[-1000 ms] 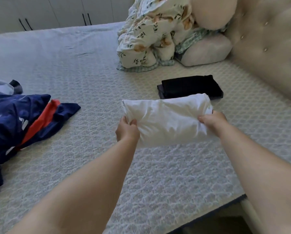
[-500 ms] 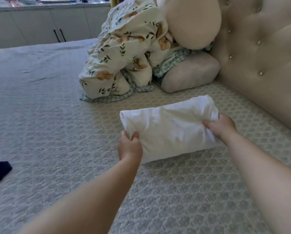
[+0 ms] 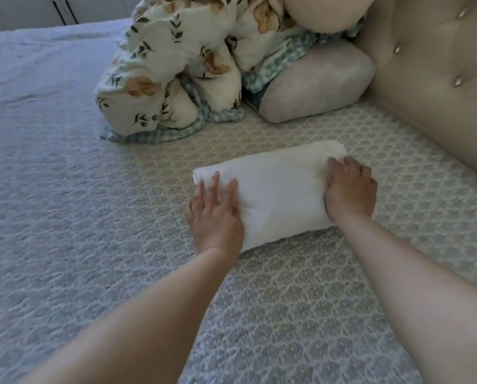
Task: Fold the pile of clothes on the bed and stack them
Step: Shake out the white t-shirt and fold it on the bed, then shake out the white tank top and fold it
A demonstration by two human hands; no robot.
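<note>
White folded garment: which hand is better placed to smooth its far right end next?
Right. The right hand already lies flat on that end of the white folded garment, fingers straight toward the far corner. The left hand presses the opposite end and would have to cross over.

My left hand (image 3: 215, 217) lies flat on the left end of the folded white cloth (image 3: 279, 192), its fingers (image 3: 213, 187) straight and spread. My right hand (image 3: 351, 189) presses the cloth's right end, a ring on one finger. The cloth lies on the bed (image 3: 65, 189). Beyond the cloth sits a bunched floral quilt (image 3: 176, 79); right of the quilt lies a pillow (image 3: 315, 84), against the tufted headboard (image 3: 431, 79).
</note>
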